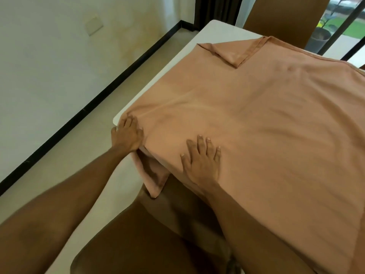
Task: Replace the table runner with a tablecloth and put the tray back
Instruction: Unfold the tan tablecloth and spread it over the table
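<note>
A peach-brown tablecloth [266, 119] lies spread over most of a white table [177, 56]. Its far left corner is folded back on itself. My left hand [127, 134] rests at the table's near left corner, fingers on the cloth's edge where it drops over the side. My right hand [202, 159] lies flat on the cloth near the front edge, fingers spread. A flap of cloth [154, 175] hangs down below the corner between my hands. No tray or table runner is in sight.
A brown chair [142, 234] stands right below me against the table's front. Another brown chair [284, 18] stands at the far side. A wall with a black skirting [94, 99] runs along the left. A window with a potted plant [320, 36] is at the back right.
</note>
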`<action>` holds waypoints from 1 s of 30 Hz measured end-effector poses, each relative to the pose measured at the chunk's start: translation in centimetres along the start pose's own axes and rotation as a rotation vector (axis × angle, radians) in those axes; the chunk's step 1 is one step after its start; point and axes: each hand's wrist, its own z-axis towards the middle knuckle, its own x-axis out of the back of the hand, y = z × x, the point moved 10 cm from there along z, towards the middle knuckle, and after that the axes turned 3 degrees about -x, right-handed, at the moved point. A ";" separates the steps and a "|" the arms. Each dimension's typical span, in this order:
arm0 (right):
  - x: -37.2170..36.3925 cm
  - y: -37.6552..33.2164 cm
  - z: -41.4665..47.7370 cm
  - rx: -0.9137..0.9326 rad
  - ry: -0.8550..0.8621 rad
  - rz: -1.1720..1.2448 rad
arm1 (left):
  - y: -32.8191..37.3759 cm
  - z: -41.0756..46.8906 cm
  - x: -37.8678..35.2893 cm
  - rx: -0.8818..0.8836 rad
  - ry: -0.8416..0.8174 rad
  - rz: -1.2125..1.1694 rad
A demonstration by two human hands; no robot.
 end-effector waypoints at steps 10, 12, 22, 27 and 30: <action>-0.1 0.1 -0.1 0.019 0.012 -0.008 | -3.2 4.2 1.6 -0.015 -0.173 0.212; -0.1 0.1 -0.1 0.029 0.008 -0.014 | -3.6 3.3 1.9 -0.005 -0.125 0.303; 0.0 1.0 0.0 0.038 -0.043 0.012 | 6.0 -1.4 1.1 -0.476 0.025 0.186; 2.8 6.4 -1.9 -0.084 0.119 0.054 | 10.5 -2.4 -1.2 -0.475 -0.055 0.097; 3.0 9.9 -2.9 -0.181 0.097 0.008 | 13.0 -2.5 -1.3 -0.507 -0.024 0.080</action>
